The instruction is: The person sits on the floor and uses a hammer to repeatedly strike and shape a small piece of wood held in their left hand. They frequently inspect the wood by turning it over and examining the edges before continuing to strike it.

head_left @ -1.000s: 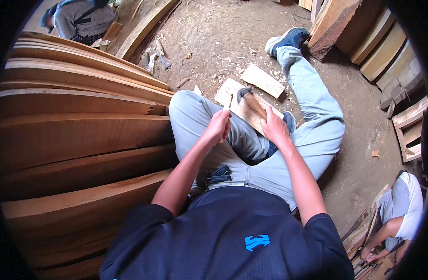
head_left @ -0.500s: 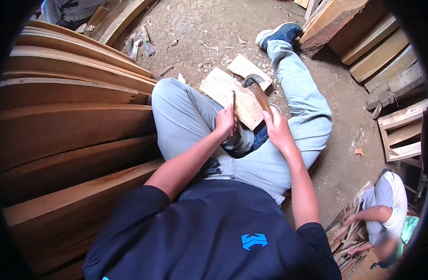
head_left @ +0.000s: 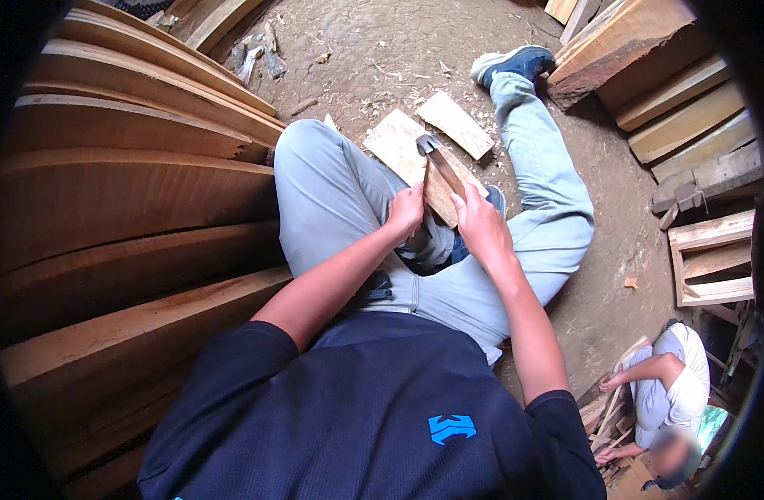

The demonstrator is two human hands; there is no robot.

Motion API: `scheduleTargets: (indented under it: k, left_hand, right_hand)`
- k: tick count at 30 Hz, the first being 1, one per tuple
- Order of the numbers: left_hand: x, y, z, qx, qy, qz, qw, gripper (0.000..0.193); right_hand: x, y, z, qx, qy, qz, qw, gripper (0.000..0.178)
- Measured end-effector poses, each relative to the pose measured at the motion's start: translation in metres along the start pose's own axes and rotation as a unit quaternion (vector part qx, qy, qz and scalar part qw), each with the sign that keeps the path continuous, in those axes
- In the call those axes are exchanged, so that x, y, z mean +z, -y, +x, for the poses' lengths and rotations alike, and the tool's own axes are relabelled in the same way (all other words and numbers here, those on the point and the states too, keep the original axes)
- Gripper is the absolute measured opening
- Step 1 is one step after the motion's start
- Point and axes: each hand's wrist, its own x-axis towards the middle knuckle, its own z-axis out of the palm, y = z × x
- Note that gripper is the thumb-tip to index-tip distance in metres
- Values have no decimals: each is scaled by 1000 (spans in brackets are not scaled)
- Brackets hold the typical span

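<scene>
I sit on the dirt floor with my legs in pale grey trousers stretched out ahead. My left hand (head_left: 407, 212) is closed on the lower left edge of a small brown wooden block (head_left: 439, 198) held over my lap. My right hand (head_left: 482, 227) is closed at the block's right side, on the wooden handle of a hatchet-like tool (head_left: 442, 167). The tool's dark metal head (head_left: 426, 143) points away from me, above the block. How the fingers share the handle and the block is partly hidden.
Thick curved timber slabs (head_left: 124, 192) are stacked close on my left. Two pale flat boards (head_left: 453, 123) lie on the dirt between my legs. Beams and wooden frames (head_left: 690, 92) are piled at the right. Another person (head_left: 669, 392) crouches at the lower right.
Both hands have come closer together on the block. The tool, held upright by my left hand before, now lies along the block with its head pointing away.
</scene>
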Motion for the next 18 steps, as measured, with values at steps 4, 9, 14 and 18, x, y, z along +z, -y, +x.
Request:
scheduleTargets:
  k: [4, 9, 14, 18]
  left_hand:
    - [0, 3, 1, 4, 14, -5, 1000, 42]
    - [0, 12, 7, 35, 8, 17, 999, 43]
    - [3, 17, 11, 45, 0, 32, 998, 46]
    - [3, 11, 9, 36, 13, 22, 999, 46]
  right_hand:
    - [-3, 5, -1, 9, 8, -12, 1000, 29]
    - [-34, 28, 3, -42, -112, 43, 992, 29]
    - [-19, 30, -5, -102, -226, 109, 963, 27]
    - [32, 1, -11, 31, -12, -24, 999, 25]
